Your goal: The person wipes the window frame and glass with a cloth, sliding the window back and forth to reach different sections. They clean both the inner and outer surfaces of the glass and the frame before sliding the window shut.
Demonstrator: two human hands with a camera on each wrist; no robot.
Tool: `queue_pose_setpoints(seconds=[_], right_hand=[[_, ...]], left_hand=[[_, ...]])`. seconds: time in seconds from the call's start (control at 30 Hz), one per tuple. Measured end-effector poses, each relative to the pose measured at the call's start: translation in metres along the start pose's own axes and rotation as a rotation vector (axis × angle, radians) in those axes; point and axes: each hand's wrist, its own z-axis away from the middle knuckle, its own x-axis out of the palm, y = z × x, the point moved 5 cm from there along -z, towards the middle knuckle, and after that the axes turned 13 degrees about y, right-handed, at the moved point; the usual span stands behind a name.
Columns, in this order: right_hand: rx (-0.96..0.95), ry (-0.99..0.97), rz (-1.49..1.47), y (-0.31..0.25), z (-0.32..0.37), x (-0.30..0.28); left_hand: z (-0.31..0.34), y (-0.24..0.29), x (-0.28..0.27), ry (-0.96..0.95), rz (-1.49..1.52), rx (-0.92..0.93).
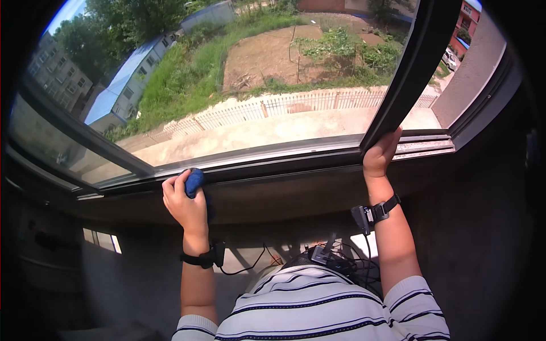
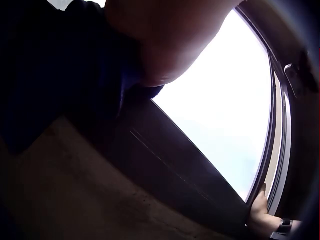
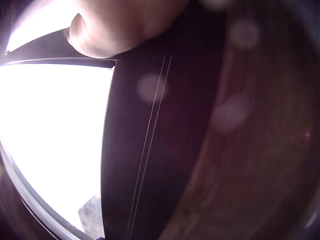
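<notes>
In the head view my left hand [image 1: 185, 204] grips a bunched blue cloth [image 1: 194, 183] with bent fingers, at the dark bottom rail [image 1: 273, 165] of the window. Part of the cloth hangs below that hand; in the left wrist view the cloth [image 2: 55, 75] is dark and fills the upper left. At the right, my right hand [image 1: 381, 156] rests against the foot of the dark upright window bar [image 1: 409, 74], fingers pointing up along its edge. A thumb or finger [image 3: 107, 32] lies over the dark frame in the right wrist view.
A pale sliding track [image 1: 424, 146] runs beside the right hand. Below the rail is a shaded wall [image 1: 284, 196]. Cables and a small device [image 1: 324, 254] sit near the waist, with a cable trailing from each wrist camera. Outside lie a fence [image 1: 307, 103] and a garden.
</notes>
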Motion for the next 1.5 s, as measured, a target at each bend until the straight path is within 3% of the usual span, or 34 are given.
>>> queue_pose_setpoints(seconds=[0.2, 0.37, 0.43, 0.5, 0.53, 0.63, 0.67, 0.73, 0.8, 0.9, 0.93, 0.97, 1.0, 1.07, 1.1, 1.2, 1.33, 1.37, 1.4, 1.47, 1.5], right_hand=[[-0.066, 0.077, 0.098, 0.0, 0.005, 0.0], [-0.027, -0.005, 0.051, -0.002, 0.002, 0.001], [-0.034, -0.028, 0.034, 0.0, -0.001, -0.003], [0.055, -0.253, 0.044, 0.014, -0.005, -0.002], [0.091, -0.322, 0.103, -0.008, -0.015, -0.011], [0.104, -0.361, -0.037, -0.046, -0.025, -0.048], [0.102, -0.346, -0.133, -0.054, -0.025, -0.064], [0.315, -0.595, -0.322, -0.071, -0.01, -0.078], [0.533, -0.836, -0.46, -0.094, 0.012, -0.08], [0.777, -0.943, -0.601, -0.129, 0.042, -0.076], [0.7, -0.922, -0.725, -0.13, 0.054, -0.074], [0.693, -0.889, -0.642, -0.129, 0.059, -0.076], [0.687, -0.857, -0.559, -0.13, 0.063, -0.077], [0.677, -0.775, -0.521, -0.122, 0.068, -0.079], [0.596, -0.808, -0.406, -0.122, 0.064, -0.082], [0.357, -0.785, -0.207, -0.11, 0.034, -0.089], [-0.124, -0.482, 0.018, -0.137, -0.059, -0.082], [-0.339, -0.389, -0.011, -0.159, -0.081, -0.075], [-0.425, -0.303, -0.046, -0.165, -0.1, -0.07], [-0.799, -0.075, -0.141, -0.197, -0.137, -0.049], [-0.846, 0.005, -0.063, -0.208, -0.149, -0.039]], left_hand=[[0.023, 0.084, 0.024, -0.048, 0.162, 0.076], [0.04, 0.187, 0.046, -0.243, 0.46, 0.211], [0.038, 0.204, 0.046, -0.29, 0.536, 0.234], [0.037, 0.213, 0.055, -0.525, 0.95, -0.001], [0.038, 0.21, 0.06, -0.705, 1.163, -0.128], [0.051, 0.2, 0.046, -0.945, 1.622, -0.797], [0.048, 0.202, 0.035, -0.944, 1.726, -0.842], [0.062, 0.202, 0.033, -1.143, 1.868, -0.97], [0.058, 0.212, 0.023, -1.185, 1.952, -0.995], [0.062, 0.228, 0.02, -1.281, 2.041, -1.062], [0.063, 0.229, 0.024, -1.164, 1.778, -0.562], [0.064, 0.232, 0.025, -1.004, 1.477, -0.112], [0.063, 0.233, 0.017, -0.841, 1.319, 0.089], [0.056, 0.229, 0.015, -0.803, 1.19, 0.134], [0.043, 0.224, 0.011, -0.841, 1.267, -0.064], [-0.021, 0.193, -0.017, -0.459, 1.062, 0.279], [-0.155, 0.151, -0.062, 0.278, 0.7, 0.555], [-0.183, 0.151, -0.069, 0.391, 0.658, 0.637], [-0.213, 0.149, -0.072, 0.548, 0.473, 0.776], [-0.256, 0.134, -0.059, 0.523, 0.409, 0.698], [-0.268, 0.136, -0.049, 0.673, 0.145, 0.786]])
